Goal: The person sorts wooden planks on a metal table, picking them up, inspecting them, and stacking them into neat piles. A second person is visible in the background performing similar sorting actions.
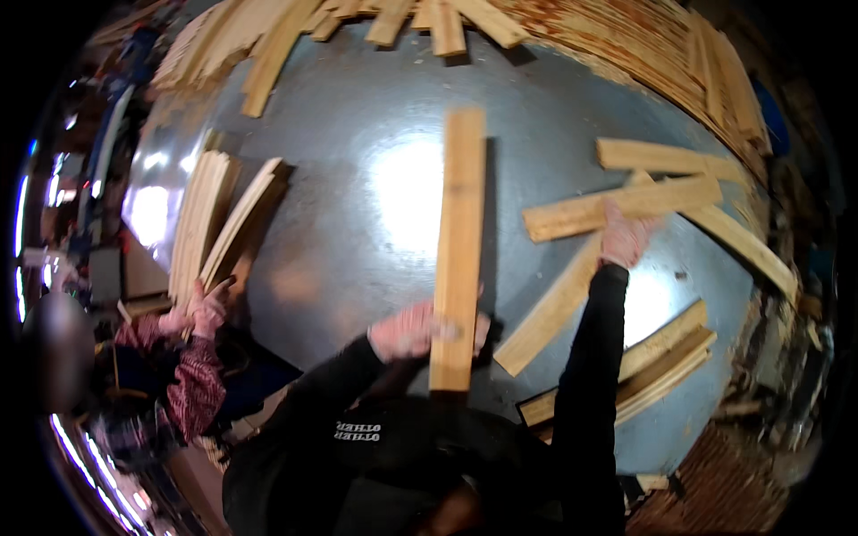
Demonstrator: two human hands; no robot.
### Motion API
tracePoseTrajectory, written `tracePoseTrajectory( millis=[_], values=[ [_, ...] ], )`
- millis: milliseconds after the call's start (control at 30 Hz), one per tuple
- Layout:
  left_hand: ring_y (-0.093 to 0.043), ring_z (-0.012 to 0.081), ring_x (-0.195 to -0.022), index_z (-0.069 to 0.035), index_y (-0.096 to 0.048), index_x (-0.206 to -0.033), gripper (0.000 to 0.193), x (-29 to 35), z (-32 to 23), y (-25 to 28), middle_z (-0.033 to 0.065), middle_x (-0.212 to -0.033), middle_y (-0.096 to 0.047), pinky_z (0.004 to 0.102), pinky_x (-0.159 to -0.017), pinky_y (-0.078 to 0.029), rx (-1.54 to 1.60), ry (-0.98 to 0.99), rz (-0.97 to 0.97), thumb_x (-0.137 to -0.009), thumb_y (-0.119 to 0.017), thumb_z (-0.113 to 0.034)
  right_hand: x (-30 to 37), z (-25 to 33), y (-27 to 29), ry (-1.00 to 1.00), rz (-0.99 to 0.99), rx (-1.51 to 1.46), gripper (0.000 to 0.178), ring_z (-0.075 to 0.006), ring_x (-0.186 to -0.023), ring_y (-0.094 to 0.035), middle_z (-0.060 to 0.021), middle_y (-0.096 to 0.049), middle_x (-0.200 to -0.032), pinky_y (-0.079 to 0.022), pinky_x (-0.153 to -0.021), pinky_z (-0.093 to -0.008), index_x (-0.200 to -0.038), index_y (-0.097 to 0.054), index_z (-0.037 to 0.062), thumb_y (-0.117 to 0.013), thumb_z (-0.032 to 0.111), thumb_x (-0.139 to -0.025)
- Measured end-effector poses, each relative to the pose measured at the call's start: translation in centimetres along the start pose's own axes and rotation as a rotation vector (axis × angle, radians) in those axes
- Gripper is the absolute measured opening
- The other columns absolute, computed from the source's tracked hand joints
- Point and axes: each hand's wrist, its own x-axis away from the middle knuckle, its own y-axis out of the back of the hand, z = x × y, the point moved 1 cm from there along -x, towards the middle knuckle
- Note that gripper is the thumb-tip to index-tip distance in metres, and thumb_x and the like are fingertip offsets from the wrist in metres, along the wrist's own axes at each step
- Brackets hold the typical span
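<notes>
My left hand (404, 332) is closed round the lower part of a long pale wooden board (460, 214), its fingertips showing past the board's right edge. That board points away from me over the grey metal table (349, 134). Out to the right, my right hand (627, 239) grips the near edge of a second wooden board (576, 214). This one lies across other boards, among them a slanting board (554, 308) beneath it and another board (661, 156) just beyond.
A small stack of boards (666, 362) lies near the table's right front. At the left, a co-worker's hands (201, 311) hold boards (204, 219) on edge. Many boards (223, 40) line the far edge, with a large wood pile (617, 45) at far right.
</notes>
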Motion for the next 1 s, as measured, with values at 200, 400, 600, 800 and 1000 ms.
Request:
tracePoseTrajectory(
  millis=[200, 400, 600, 800, 1000],
  values=[
    [-0.066, 0.0196, -0.091, 0.001, -0.056, -0.120, 0.035, 0.6, 2.3, 4.4, 0.0101, -0.097, -0.068, 0.0331, -0.080, -0.055, -0.410, -0.016, -0.498, -0.087, -0.059, -0.011, -3.0, -2.2, -0.7, 0.030, 0.063, -0.482, 0.055, -0.0277, -0.105, -0.062, -0.0180, -0.060, -0.118, -0.049, -0.096, -0.0365, -0.127, -0.043, -0.0016, -0.073, 0.005, -0.081],
    [-0.061, 0.0162, -0.099, 0.000, -0.056, -0.130, 0.051, -8.4, -0.5, 7.8, 0.0108, -0.109, -0.066, 0.0303, -0.090, -0.049, -0.747, -0.073, -0.476, -0.090, -0.064, -0.031, 16.8, 4.5, -4.8, 0.334, 0.275, 0.244, 0.053, -0.0360, -0.124, -0.055, -0.0228, -0.056, -0.134, -0.049, -0.098, -0.0417, -0.139, -0.048, -0.0018, -0.060, 0.016, -0.091],
    [-0.065, 0.0193, -0.088, 0.005, -0.060, -0.120, 0.047, -8.7, 3.7, 8.0, 0.0110, -0.098, -0.068, 0.0305, -0.082, -0.053, 0.065, 0.030, -0.203, -0.087, -0.072, -0.026, 18.1, 3.8, -0.4, 0.440, 0.158, 0.495, 0.058, -0.0369, -0.107, -0.060, -0.0187, -0.064, -0.113, -0.049, -0.093, -0.0419, -0.135, -0.052, 0.0043, -0.070, 0.029, -0.085],
    [-0.065, 0.0158, -0.081, -0.001, -0.070, -0.104, 0.032, -7.1, 4.5, 8.0, 0.0082, -0.090, -0.071, 0.0313, -0.074, -0.054, -0.531, -0.004, -0.716, -0.083, -0.076, -0.024, 17.7, 1.7, -1.5, 0.250, 0.350, 0.555, 0.088, -0.0416, -0.119, -0.053, -0.0246, -0.056, -0.125, -0.044, -0.101, -0.0451, -0.146, -0.036, 0.0017, -0.079, 0.029, -0.075],
    [-0.068, 0.0230, -0.090, 0.002, -0.050, -0.134, 0.067, -3.8, 4.4, 8.6, 0.0146, -0.105, -0.069, 0.0369, -0.079, -0.055, -0.900, -0.317, -0.839, -0.085, -0.074, -0.037, 25.3, 4.1, -5.5, 0.182, 0.887, -0.097, 0.062, -0.0357, -0.133, -0.049, -0.0244, -0.050, -0.144, -0.039, -0.113, -0.0363, -0.146, -0.043, -0.0007, -0.065, 0.014, -0.090]
  ],
)
